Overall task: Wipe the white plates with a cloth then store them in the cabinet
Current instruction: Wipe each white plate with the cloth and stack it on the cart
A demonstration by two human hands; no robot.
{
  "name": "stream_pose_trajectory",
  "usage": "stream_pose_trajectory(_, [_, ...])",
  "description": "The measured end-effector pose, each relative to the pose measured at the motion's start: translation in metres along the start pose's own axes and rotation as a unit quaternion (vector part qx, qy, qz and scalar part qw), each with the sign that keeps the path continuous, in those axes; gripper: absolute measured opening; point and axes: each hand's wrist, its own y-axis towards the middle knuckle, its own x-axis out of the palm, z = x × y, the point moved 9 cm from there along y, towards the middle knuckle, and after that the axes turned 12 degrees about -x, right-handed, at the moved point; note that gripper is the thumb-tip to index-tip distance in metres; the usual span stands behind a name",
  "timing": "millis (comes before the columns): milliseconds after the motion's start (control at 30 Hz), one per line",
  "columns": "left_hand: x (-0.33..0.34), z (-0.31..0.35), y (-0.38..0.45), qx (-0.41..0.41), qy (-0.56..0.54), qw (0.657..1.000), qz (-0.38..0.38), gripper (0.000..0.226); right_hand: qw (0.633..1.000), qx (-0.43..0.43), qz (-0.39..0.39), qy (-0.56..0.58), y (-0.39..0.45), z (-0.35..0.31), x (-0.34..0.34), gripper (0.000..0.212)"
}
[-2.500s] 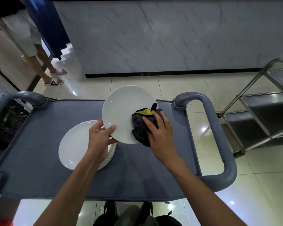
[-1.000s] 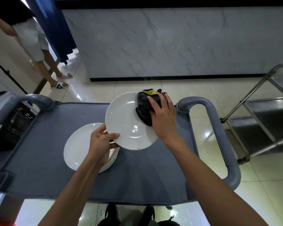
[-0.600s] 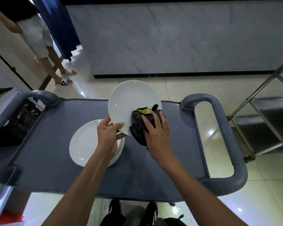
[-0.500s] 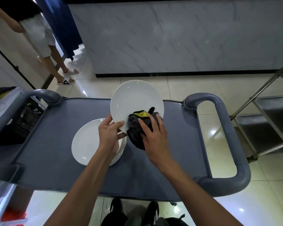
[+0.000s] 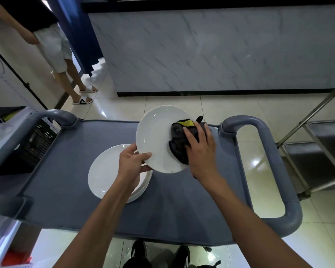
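A white plate (image 5: 156, 136) is held tilted above the grey cart top (image 5: 70, 155). My left hand (image 5: 132, 163) pinches its lower left rim, thumb on the face. My right hand (image 5: 200, 149) presses a dark grey cloth with a yellow patch (image 5: 180, 139) against the plate's right side, fingers spread over the cloth. Below my left hand a stack of white plates (image 5: 106, 171) lies on the cart.
The cart has a looped grey handle (image 5: 278, 171) on the right and another handle (image 5: 46, 117) at the left. A steel rack (image 5: 321, 144) stands at the far right. A person in sandals (image 5: 66, 74) stands at the back left beside a marble counter (image 5: 211, 55).
My right hand has slid the cloth from the plate's lower middle up to its right edge. The plate stays in my left hand, tilted a little differently.
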Motion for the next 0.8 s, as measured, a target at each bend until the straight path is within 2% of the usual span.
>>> stream_pose_trajectory(367, [0.017, -0.006, -0.003, 0.007, 0.076, 0.996, -0.046, 0.044, 0.999, -0.007, 0.014, 0.028, 0.030, -0.023, -0.003, 0.052])
stream_pose_trajectory(600, [0.016, 0.003, -0.005, 0.040, 0.052, 0.997, -0.044, 0.047, 0.993, -0.098, -0.021, 0.062, 0.006, -0.056, 0.006, 0.048])
stream_pose_trajectory(800, [0.005, -0.003, 0.000, 0.017, 0.045, 0.998, -0.029, 0.041, 0.998, -0.056, -0.003, 0.040, 0.005, -0.029, -0.004, 0.050])
